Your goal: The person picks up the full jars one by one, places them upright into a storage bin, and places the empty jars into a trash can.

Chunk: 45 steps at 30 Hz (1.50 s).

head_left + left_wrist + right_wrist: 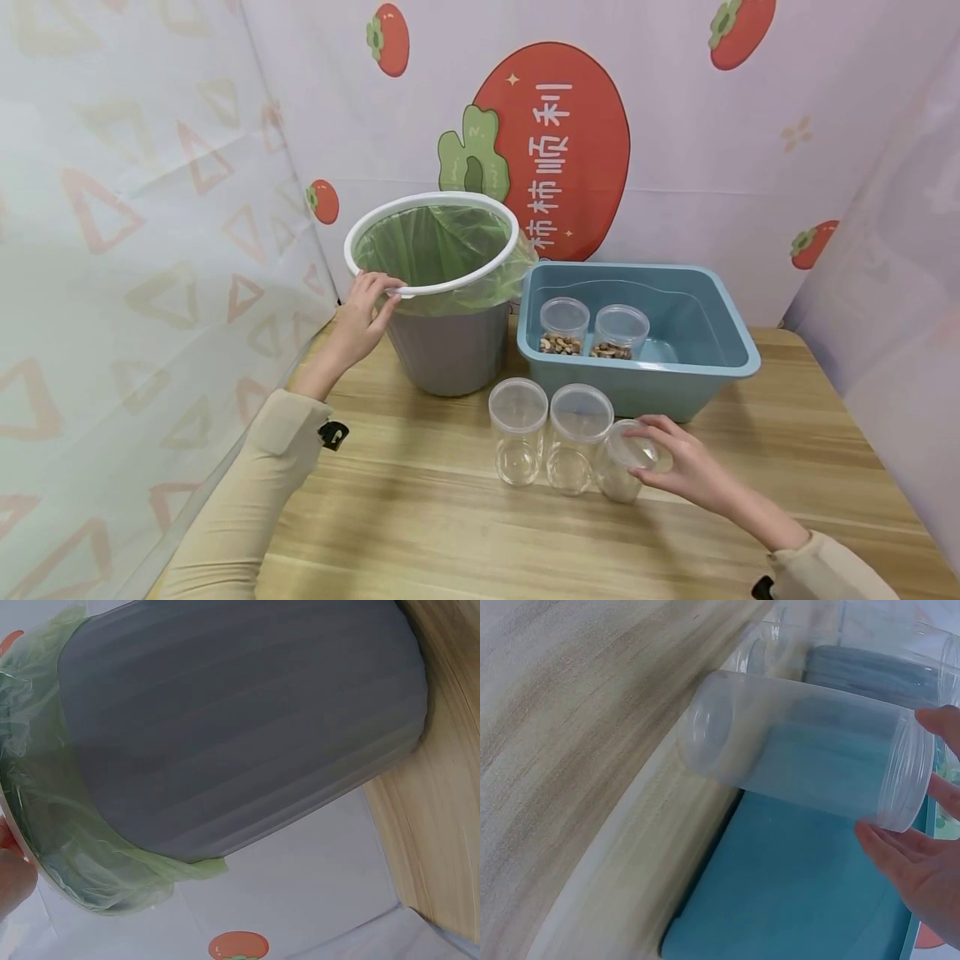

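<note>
Right grip [678,467]: thumb and fingers part-way closed, pinching the lid end of the right-end jar [617,483]. Jar is clear plastic, in front of the blue tub [645,392]; can't tell if its base touches the bench [420,533]. Middle jar [570,462] is just beside it, left-end jar [517,446] next along; both upright, lidded, on the bench. Left grip [363,317]: thumb and fingers closed over the near-left edge of the white rim [442,288] of the grey bin [450,350], at left behind the jars. Green bag [435,242] lines the bin, hangs over outside. Tub, right of bin, holds two lidded jars [565,318] with nuts [561,343] in the bottom.
</note>
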Motion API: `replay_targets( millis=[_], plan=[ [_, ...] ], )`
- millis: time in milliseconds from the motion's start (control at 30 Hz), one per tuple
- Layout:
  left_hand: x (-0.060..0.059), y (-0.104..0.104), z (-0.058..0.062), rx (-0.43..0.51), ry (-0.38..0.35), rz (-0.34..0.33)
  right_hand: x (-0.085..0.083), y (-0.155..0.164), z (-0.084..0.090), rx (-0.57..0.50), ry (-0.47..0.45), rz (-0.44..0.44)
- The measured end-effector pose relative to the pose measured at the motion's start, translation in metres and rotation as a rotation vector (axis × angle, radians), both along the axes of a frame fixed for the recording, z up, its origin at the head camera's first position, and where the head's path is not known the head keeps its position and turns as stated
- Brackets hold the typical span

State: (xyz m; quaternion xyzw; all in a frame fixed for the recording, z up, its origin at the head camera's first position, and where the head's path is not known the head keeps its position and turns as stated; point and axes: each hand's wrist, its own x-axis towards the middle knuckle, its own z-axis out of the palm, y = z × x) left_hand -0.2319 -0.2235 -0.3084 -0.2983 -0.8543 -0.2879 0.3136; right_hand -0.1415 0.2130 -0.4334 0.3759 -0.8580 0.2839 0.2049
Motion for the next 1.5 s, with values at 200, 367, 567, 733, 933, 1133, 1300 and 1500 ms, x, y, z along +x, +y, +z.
replay_targets(
  millis=[200,367,567,733,933,1133,1300,1500],
  plan=[
    [0.0,0.0,0.0,-0.004,-0.002,-0.005,-0.003,0.003,0.004,-0.039,0.036,-0.02],
    [0.0,0.0,-0.001,-0.006,-0.001,-0.006,-0.004,0.007,0.012,-0.024,0.037,-0.054],
    [-0.001,-0.001,-0.002,-0.011,0.0,-0.004,-0.004,0.012,0.023,-0.009,0.036,-0.074],
    [-0.001,-0.001,-0.003,-0.012,0.003,-0.004,-0.004,0.015,0.034,0.005,0.054,-0.075],
    [-0.001,-0.001,-0.004,-0.012,0.002,-0.001,-0.006,0.018,0.051,0.01,0.075,-0.05],
    [-0.002,-0.001,-0.003,-0.015,-0.001,0.0,-0.009,0.02,0.072,0.019,0.091,-0.052],
    [-0.003,0.0,-0.002,-0.013,0.0,-0.008,-0.014,0.019,0.089,0.008,0.114,-0.028],
    [-0.004,0.0,-0.003,-0.008,-0.002,-0.008,-0.021,0.011,0.107,-0.023,0.161,0.017]
  ],
)
